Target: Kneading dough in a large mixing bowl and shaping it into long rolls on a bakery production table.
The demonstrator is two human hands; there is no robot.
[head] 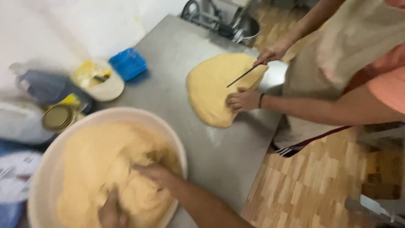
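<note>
1. Pressing both hands into the dough [105, 169] filling the pale bowl [50, 169], I am digging my right hand [157, 173] in, fingers spread.
2. My left hand [110, 213] is sinking in; its grip I cannot tell.
3. A co-worker's hands [244, 99] are cutting a flat dough slab [211, 88] on the steel table [219, 152] beyond the bowl.
4. A blue box [128, 63] and a tin [57, 117] are crowding the bowl's far side.

A flat yellow dough [215, 86] lies on the far side of the metal table [219, 152]. A blue box [128, 63] and a round tin [57, 117] sit on the left.
</note>
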